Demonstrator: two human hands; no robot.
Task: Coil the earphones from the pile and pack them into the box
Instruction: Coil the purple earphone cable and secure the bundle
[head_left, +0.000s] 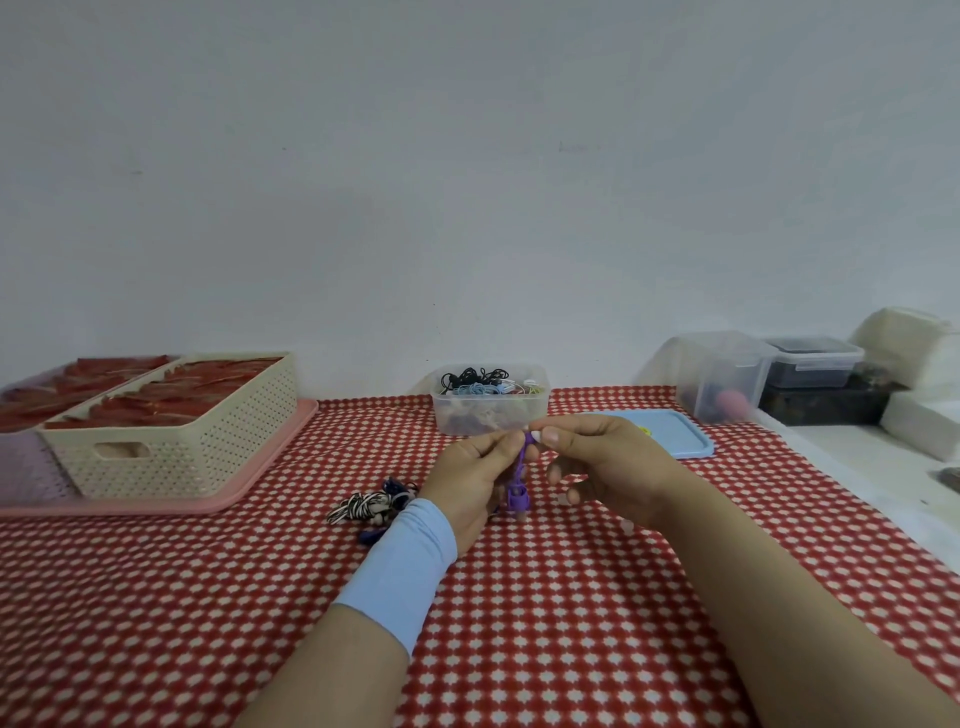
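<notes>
Soft, diffuse, moderately bright lighting, grey-white wall (467, 156) evenly lit across upper frame, faint soft-edged shadows on tablecloth (519, 597) at lower centre, wide-angle bowing toward left and right edges, slight overall softness, containers (727, 374) at right edge blurred

Your left hand (470, 480) and sleeve (400, 566) hide part of the earphone pile (363, 505); your right hand (608, 467) covers the top of the purple earphones (518, 499).

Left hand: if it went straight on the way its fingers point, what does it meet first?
Probably the right hand: the left hand points forward and right at its fingertips, and both hands pinch the purple earphone between them. Beyond lies the clear box, though depth is unclear.
</notes>
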